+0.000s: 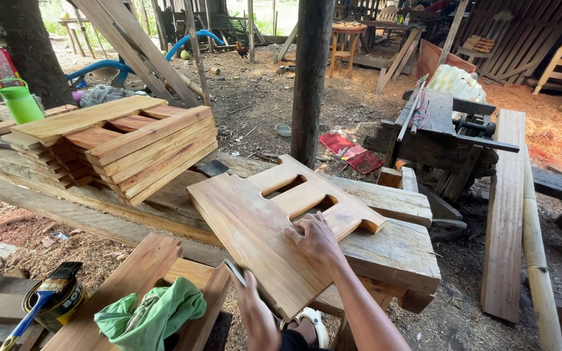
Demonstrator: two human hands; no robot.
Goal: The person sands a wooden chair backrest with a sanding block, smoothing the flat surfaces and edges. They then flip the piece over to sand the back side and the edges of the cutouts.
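A flat wooden panel [255, 240] with two slots cut in its far end lies tilted across a rough timber bench [391, 253]. My right hand [317, 242] presses down on the panel near the slots and holds it in place. At the panel's near left edge, my left hand [252, 300] grips a small thin grey piece [234, 272] against the wood. I cannot tell what the piece is made of.
A stack of wooden slats [125, 140] sits on the bench's left, a green jug [18, 99] behind it. Near left are a tin with a brush [52, 298] and a green cloth [151, 316] on a board. A post [310, 78], a woodworking machine [447, 133] and planks [505, 214] stand right.
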